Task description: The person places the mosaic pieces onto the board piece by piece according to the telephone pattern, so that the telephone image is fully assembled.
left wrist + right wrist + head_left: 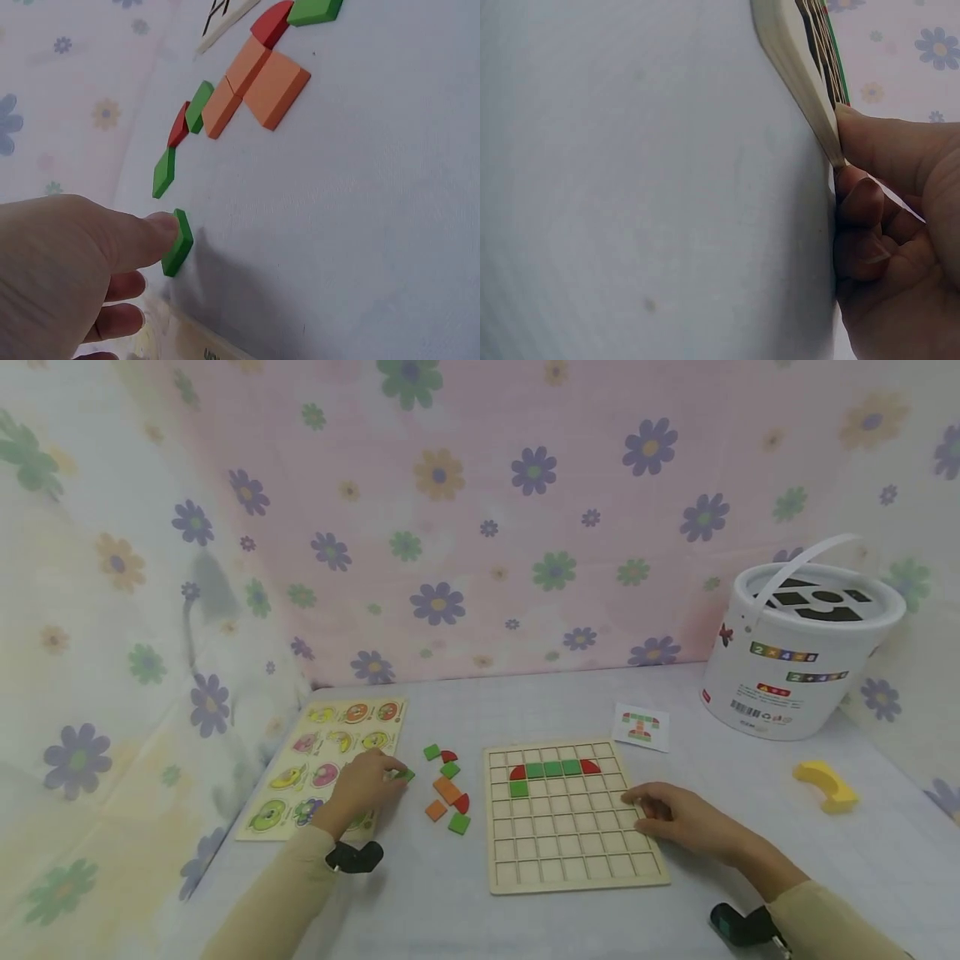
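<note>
One wooden grid board (573,847) is lying nearest us on the desk (420,902), and we are grasping its right edge with our right hand (690,821), thumb on top, other fingers bending in below. Toward the desk's left edge, just off the right edge of a fruit board (318,766), our left hand (363,789) is pinching a green tile (406,774) between thumb and fingers. Loose green, orange and red pieces (447,790) are lying between the two boards, and a yellow arch (831,787) is resting toward the desk's right edge. Along the grid board's second row from its far edge, three green squares (552,768) are sitting between two red quarter-rounds (590,766). At that board's far right corner a picture card (641,727) is lying, while a white bucket (795,652) is standing by the desk's far right corner, before a flowered curtain (480,568).
</note>
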Motion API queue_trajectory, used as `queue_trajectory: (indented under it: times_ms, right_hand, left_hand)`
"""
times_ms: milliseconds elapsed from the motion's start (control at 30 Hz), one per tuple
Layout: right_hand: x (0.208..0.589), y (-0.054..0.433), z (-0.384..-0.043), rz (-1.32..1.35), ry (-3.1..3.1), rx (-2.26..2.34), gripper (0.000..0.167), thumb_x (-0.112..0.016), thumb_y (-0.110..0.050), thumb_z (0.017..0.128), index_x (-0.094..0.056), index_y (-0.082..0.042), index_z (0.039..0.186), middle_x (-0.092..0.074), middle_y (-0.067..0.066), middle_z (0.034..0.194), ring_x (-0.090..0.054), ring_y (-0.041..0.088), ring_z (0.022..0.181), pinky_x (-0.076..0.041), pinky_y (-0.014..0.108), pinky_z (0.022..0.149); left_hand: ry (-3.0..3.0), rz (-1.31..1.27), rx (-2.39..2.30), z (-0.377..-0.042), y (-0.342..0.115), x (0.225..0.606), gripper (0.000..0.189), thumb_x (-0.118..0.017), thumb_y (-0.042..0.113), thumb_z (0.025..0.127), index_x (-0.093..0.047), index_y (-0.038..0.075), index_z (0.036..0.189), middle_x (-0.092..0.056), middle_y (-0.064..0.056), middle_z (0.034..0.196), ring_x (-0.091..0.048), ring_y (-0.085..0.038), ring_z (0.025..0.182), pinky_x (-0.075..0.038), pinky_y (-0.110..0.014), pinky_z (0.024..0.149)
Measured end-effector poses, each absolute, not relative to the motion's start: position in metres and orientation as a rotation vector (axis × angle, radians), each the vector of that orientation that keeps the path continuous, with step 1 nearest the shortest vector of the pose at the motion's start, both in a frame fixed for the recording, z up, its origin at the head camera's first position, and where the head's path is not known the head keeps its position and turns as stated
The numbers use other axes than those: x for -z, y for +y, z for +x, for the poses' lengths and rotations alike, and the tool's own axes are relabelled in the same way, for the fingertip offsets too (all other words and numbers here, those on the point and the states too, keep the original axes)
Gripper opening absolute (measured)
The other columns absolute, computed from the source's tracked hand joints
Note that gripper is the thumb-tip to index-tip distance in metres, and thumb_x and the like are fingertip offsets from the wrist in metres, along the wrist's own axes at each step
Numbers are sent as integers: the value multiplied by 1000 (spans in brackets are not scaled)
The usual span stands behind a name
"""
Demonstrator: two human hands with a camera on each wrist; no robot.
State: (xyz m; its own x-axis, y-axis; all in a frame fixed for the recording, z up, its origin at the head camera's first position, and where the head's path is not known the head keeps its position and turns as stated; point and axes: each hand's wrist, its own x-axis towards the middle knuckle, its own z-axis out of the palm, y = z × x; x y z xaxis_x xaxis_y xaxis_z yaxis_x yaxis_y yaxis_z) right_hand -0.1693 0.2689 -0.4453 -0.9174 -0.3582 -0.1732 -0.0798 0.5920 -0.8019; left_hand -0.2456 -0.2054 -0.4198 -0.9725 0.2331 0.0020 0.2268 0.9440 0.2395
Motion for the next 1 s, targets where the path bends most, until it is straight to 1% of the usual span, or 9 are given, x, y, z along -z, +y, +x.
queue_trajectory:
  times_ms: [100, 233, 367, 500, 600, 800, 867, 1000]
  right_hand:
    - [447, 270, -169, -363, 2511, 1243, 46, -71, -26, 89, -59, -6, 129, -49, 5, 98, -44, 7, 86, -38, 23, 66]
    - [448, 271, -168, -365, 2516, 1244, 45, -71, -25, 89, -59, -6, 129, -49, 5, 98, -44, 7, 85, -38, 24, 66]
    - [447, 270, -168, -371, 2516, 1244, 45, -71, -25, 90, -59, -5, 129, -49, 5, 97, -44, 7, 84, -38, 24, 65]
    - [446, 268, -169, -388, 2514, 1245, 45, -70, -25, 90, -59, -4, 129, -49, 6, 97, -44, 7, 84, -38, 24, 65]
    - [446, 268, -170, -404, 2513, 1252, 44, -70, -24, 91, -59, -4, 129, -49, 5, 97, -44, 6, 84, -39, 24, 65]
    - [445, 267, -171, -397, 2518, 1248, 44, -69, -25, 91, -59, -5, 129, -49, 5, 96, -44, 7, 83, -39, 24, 65]
    - [445, 267, -170, -391, 2519, 1249, 44, -70, -24, 91, -59, -4, 129, -49, 5, 95, -44, 7, 83, -38, 24, 64]
    - [445, 268, -169, -397, 2521, 1252, 44, -69, -23, 91, -59, -3, 128, -49, 6, 96, -44, 7, 82, -38, 24, 64]
  left_hand:
    - [3061, 363, -386, -246, -212, 423, 25, -70, 25, 87, -75, 13, 108, -66, -9, 106, -61, -25, 97, -50, -45, 84]
    - [3067, 382, -397, -249, -213, 428, 25, -71, 24, 86, -75, 13, 108, -66, -8, 106, -61, -24, 96, -50, -44, 85]
    - [3072, 398, -365, -252, -208, 430, 25, -73, 26, 86, -75, 15, 108, -67, -8, 108, -62, -25, 99, -50, -44, 84]
    - [3068, 427, -337, -255, -199, 428, 26, -74, 28, 85, -75, 15, 108, -66, -8, 107, -62, -26, 99, -51, -44, 82]
    - [3064, 401, -324, -259, -196, 426, 30, -75, 29, 84, -74, 15, 111, -66, -9, 107, -62, -26, 98, -51, -44, 83]
    - [2992, 303, -311, -261, -206, 423, 43, -78, 33, 81, -70, 18, 120, -61, -11, 121, -58, -27, 107, -49, -48, 89]
    - [2974, 308, -335, -261, -209, 422, 43, -78, 31, 81, -70, 19, 121, -59, -12, 124, -56, -26, 107, -49, -48, 87]
    - [2966, 339, -360, -259, -214, 420, 39, -77, 25, 82, -71, 20, 121, -58, -11, 119, -53, -23, 98, -47, -40, 77]
